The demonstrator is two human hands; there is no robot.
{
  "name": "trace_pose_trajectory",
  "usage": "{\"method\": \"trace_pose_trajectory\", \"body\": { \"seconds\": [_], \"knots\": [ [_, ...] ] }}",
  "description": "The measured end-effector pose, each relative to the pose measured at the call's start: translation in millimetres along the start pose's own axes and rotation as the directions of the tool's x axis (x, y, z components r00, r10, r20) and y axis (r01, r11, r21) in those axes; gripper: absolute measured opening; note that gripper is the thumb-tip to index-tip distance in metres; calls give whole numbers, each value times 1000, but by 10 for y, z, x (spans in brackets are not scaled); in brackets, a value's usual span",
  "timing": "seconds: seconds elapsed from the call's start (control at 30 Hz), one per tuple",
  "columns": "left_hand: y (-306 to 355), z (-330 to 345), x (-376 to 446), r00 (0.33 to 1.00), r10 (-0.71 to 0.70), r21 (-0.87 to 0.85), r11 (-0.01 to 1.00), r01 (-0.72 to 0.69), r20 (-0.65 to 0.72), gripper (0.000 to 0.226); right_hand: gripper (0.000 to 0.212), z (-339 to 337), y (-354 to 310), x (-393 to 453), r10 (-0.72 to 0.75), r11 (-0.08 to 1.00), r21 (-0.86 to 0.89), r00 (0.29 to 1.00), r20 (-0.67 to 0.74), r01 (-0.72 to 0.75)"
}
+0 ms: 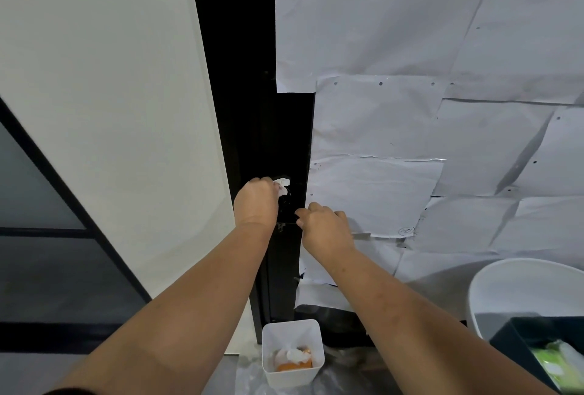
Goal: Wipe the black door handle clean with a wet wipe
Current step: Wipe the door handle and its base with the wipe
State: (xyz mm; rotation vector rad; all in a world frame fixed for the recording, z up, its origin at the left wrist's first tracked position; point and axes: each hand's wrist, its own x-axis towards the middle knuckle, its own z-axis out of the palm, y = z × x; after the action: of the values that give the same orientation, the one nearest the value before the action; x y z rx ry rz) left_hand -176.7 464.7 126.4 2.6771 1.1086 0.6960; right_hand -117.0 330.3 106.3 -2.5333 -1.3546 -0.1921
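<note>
The black door handle (288, 209) sits on the dark door stile between my two hands and is hard to make out against the black. My left hand (256, 201) is closed around a crumpled white wet wipe (282, 186), pressing it against the upper part of the handle. My right hand (322, 225) grips the lower part of the handle from the right, fingers curled around its end. Most of the handle is hidden by both hands and by shadow.
White paper sheets (410, 129) cover the door to the right. A pale wall (110, 94) stands on the left. On the floor below is a small white bin (292, 353) holding used wipes and something orange. A white tub (518, 287) and a black box (524, 337) sit lower right.
</note>
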Motion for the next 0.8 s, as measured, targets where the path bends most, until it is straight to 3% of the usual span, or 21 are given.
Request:
{"method": "trace_pose_trajectory", "body": {
  "seconds": [0.13, 0.3, 0.37, 0.43, 0.63, 0.7, 0.8],
  "knots": [
    [64, -77, 31, 998, -54, -29, 998, 55, 18, 31, 30, -16, -9, -10, 3, 1000, 3, 1000, 0, -3],
    [41, 24, -90, 996, -45, -146, 989, 34, -74, 20, 31, -22, 5, -11, -12, 1000, 1, 1000, 9, 12],
    [-10, 83, -112, 996, 24, -205, 978, -41, -85, 15, 31, -16, 12, -8, -13, 1000, -5, 1000, -1, 13],
    [-52, 110, -97, 990, 120, -212, 968, -134, -78, 24, 30, -3, 12, -8, -11, 1000, -7, 1000, -11, 11],
    [-157, 86, -56, 903, 429, 12, 903, -429, -20, 40, 27, 1, 0, -8, -8, 1000, -8, 1000, -17, 8],
    [-153, 60, -37, 917, 399, 13, 917, -398, -2, 34, 27, -3, 1, -9, -6, 1000, -9, 1000, -19, 6],
    [-156, 79, -62, 978, 206, -25, 978, -207, -9, 18, 27, -7, -3, -16, -5, 1000, 2, 1000, -18, 5]
  ]
}}
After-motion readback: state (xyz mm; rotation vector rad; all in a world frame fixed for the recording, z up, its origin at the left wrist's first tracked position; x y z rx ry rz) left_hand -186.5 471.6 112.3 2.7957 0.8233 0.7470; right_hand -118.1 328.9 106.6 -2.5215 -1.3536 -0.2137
